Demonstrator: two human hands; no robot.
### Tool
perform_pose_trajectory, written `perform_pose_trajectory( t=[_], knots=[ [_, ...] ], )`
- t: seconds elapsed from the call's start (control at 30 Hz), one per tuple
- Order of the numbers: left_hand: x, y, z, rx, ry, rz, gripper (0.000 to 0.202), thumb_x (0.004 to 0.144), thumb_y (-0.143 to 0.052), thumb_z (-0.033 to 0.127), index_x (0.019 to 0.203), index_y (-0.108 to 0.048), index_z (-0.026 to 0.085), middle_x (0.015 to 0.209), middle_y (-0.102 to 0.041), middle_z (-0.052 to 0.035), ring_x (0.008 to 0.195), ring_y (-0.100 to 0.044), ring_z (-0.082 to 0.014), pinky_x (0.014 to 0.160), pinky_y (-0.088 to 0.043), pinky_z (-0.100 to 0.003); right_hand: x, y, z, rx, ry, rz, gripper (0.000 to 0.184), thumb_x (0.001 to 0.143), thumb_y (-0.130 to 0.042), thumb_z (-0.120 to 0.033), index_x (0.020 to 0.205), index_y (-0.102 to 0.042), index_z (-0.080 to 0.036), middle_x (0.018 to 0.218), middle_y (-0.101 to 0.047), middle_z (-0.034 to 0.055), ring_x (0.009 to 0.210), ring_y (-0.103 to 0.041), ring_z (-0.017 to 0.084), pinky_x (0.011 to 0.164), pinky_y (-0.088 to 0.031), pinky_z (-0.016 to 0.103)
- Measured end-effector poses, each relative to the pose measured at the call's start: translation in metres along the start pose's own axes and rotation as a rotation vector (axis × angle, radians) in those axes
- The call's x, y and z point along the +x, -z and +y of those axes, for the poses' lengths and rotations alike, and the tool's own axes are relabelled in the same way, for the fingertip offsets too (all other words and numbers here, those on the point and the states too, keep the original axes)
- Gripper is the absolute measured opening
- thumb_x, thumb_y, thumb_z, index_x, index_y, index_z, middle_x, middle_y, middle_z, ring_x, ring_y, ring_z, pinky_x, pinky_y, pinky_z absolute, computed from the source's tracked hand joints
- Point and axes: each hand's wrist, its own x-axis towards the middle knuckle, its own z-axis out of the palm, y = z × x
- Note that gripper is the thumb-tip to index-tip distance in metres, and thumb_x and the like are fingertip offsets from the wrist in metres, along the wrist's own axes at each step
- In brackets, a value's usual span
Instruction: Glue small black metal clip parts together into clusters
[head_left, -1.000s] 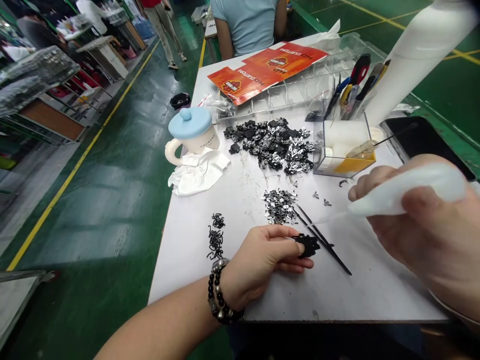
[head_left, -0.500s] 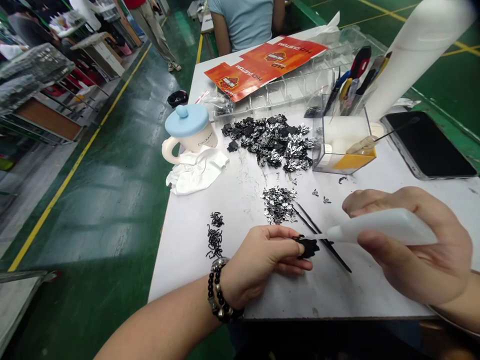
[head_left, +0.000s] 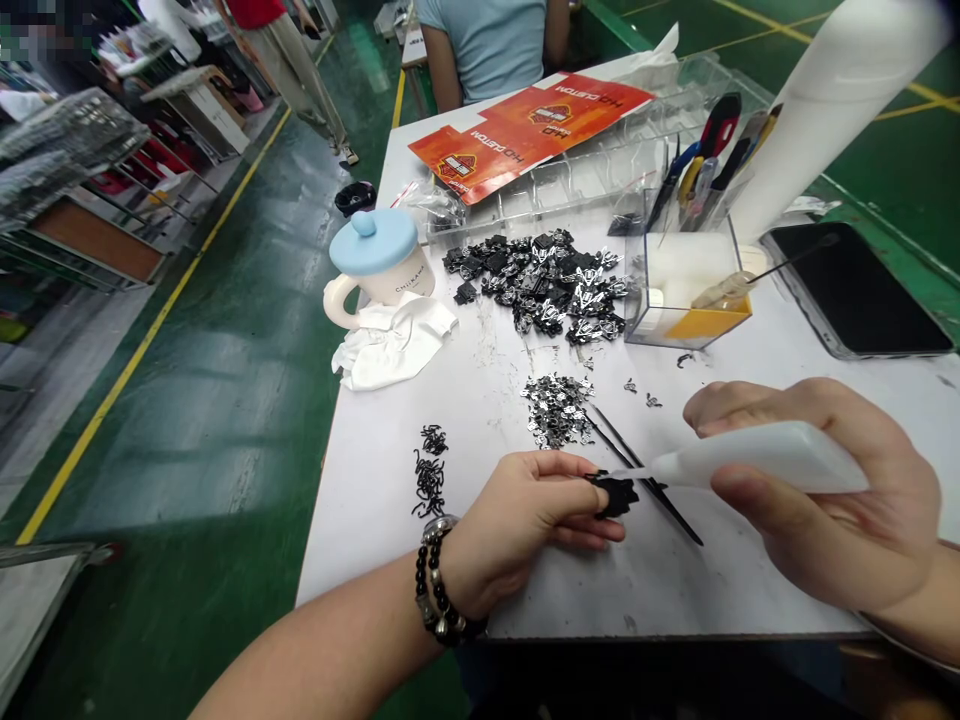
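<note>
Between thumb and fingers, my left hand (head_left: 536,505) pinches a small flat black part (head_left: 621,496). My right hand (head_left: 847,510) is closed around a white squeeze bottle (head_left: 772,457) lying nearly level, its thin nozzle pointing left. The nozzle tip reaches the upper edge of the black part; whether it touches cannot be made out. Black tweezers (head_left: 675,510) lie on the table just behind and right of the part. Beyond my left hand is a pile of small silvery pieces (head_left: 557,408). Short black curved pieces (head_left: 430,475) lie left of it.
A heap of black and silver parts (head_left: 540,285) lies farther back. Around it stand a blue-lidded mug (head_left: 382,260) with a crumpled tissue (head_left: 394,340), and a clear tool box (head_left: 690,290). A phone (head_left: 859,290) lies right. Orange printed cards (head_left: 525,135) rest on clear trays (head_left: 592,180). People are beyond.
My right hand and the bottle have shifted very slightly; my left hand and the black part hold still. In the background, a walking person has come nearer.
</note>
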Motion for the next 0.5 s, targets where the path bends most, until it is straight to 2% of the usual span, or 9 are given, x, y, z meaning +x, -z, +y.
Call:
perform_pose_trajectory(
  t=[0.27, 0.37, 0.5],
  knots=[
    [-0.0011, -0.0007, -0.0002, 0.006, -0.002, -0.003, 0.02, 0.065, -0.07, 0.01, 0.081, -0.058, 0.011, 0.068, -0.067, -0.0035, 0.058, -0.069, -0.0143, 0.055, -0.056, -0.02, 0.0026, 0.0008, 0.0016, 0.066, 0.01, -0.011, 0.013, 0.078, -0.062, -0.013, 0.079, -0.052, -0.022, 0.062, -0.052, 0.0001, 0.064, -0.057, 0.018, 0.046, -0.043, 0.029],
    [-0.0011, -0.0006, -0.0003, 0.002, -0.002, -0.007, 0.02, 0.065, -0.069, 0.009, 0.081, -0.058, 0.011, 0.067, -0.067, -0.0032, 0.058, -0.069, -0.0143, 0.055, -0.055, -0.02, 0.0012, 0.0012, 0.003, 0.052, 0.02, 0.006, 0.011, 0.078, -0.063, -0.013, 0.079, -0.054, -0.021, 0.063, -0.052, 0.0006, 0.067, -0.058, 0.019, 0.051, -0.045, 0.032],
    [-0.0008, 0.0003, -0.0008, -0.004, -0.003, -0.006, 0.02, 0.065, -0.069, 0.009, 0.082, -0.058, 0.012, 0.069, -0.068, -0.0037, 0.058, -0.069, -0.0138, 0.056, -0.056, -0.02, -0.0022, 0.0043, -0.0001, 0.153, -0.009, 0.084, 0.005, 0.081, -0.062, -0.02, 0.085, -0.059, -0.019, 0.062, -0.052, 0.0009, 0.059, -0.054, 0.017, 0.058, -0.046, 0.038]
  ],
)
